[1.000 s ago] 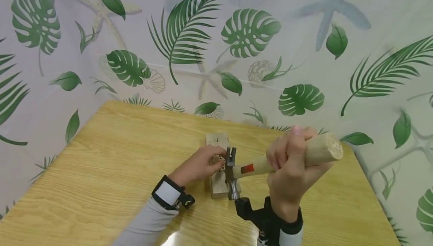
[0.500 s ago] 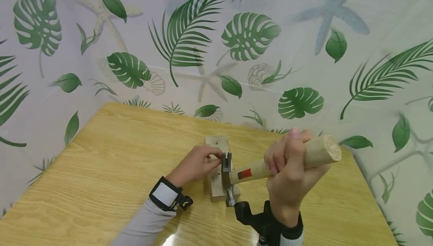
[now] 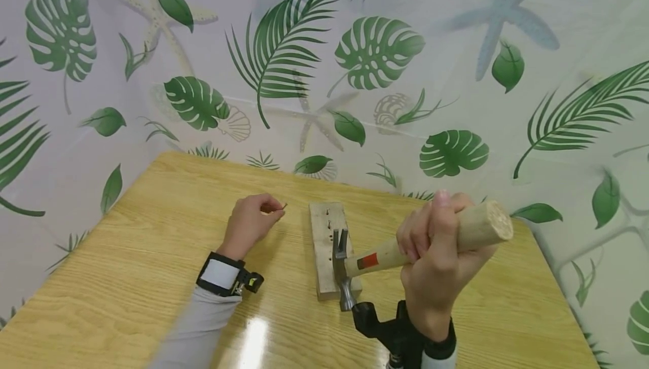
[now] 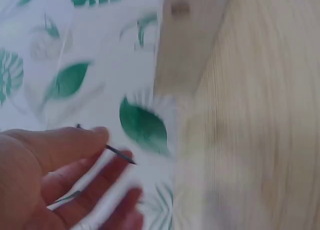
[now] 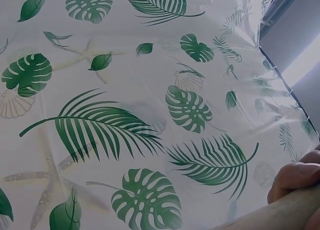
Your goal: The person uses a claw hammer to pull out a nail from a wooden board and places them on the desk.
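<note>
My left hand [image 3: 248,225] is left of the wooden block [image 3: 325,279], apart from it, and pinches a thin dark nail [image 4: 120,154] between thumb and fingertips. The nail's end sticks out past the fingers in the left wrist view. My right hand [image 3: 433,253] grips the wooden handle of a claw hammer [image 3: 386,254], with a red and black label near the head. The hammer's steel head overlaps the block's right side in the head view, claw pointing away. Along the block's top runs a row of dark holes, with small nails standing towards its far end.
The block lies lengthwise on a yellow wood-grain table [image 3: 152,245]. Behind and beside the table hangs a white sheet [image 3: 284,149] printed with green leaves and starfish. Black camera straps sit on both wrists.
My left hand has moved left and away from the block, with the nail now visible in its fingertips. The hammer has shifted slightly left and towards me since the first frame; the right hand still grips it.
</note>
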`<state>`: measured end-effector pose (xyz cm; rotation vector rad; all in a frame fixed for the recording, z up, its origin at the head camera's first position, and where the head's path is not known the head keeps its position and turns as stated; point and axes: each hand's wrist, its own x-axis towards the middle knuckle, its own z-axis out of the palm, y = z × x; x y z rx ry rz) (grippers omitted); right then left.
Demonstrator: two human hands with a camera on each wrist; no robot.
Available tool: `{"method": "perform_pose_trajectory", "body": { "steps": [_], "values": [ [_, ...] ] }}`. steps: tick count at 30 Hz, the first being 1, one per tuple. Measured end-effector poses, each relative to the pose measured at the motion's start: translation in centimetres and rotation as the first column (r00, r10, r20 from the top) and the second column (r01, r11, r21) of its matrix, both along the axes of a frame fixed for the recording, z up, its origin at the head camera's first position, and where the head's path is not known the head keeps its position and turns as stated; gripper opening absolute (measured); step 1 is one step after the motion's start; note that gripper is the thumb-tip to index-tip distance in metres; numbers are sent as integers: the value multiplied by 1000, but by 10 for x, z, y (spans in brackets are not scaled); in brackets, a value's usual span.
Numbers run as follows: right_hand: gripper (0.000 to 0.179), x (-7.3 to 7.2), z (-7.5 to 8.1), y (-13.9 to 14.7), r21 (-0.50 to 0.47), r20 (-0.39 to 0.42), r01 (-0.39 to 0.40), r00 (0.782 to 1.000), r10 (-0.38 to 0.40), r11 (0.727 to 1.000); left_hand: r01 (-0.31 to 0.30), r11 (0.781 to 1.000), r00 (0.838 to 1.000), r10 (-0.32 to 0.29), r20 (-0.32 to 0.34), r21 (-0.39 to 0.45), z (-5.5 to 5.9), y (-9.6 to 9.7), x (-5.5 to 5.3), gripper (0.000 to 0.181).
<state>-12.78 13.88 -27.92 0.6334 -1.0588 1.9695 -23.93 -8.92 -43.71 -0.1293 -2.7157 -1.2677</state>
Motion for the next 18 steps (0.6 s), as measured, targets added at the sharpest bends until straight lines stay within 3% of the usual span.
{"method": "perform_pose_trajectory", "body": {
  "steps": [3,7,12,15,18],
  "values": [
    [34,-1,-1,-1,0,15,-2,1000,2,1000,-103,990,991,110,72,-95,-3,-29,-3,13],
    [32,-2,-2,-2,12,38,7,999,-7,1000,-193,963,962,223,155,-187,-7,-59,-4,17],
    [33,-4,-3,-2,41,61,19,998,-21,999,-275,922,939,319,132,-272,-16,-82,-2,19],
    [35,-4,-4,-2,59,75,17,997,-21,998,-328,898,922,372,111,-293,-21,-92,-2,18],
    [35,-5,-4,-1,68,85,11,996,-16,998,-360,886,903,410,132,-293,-24,-98,-2,19]
  ]
}}
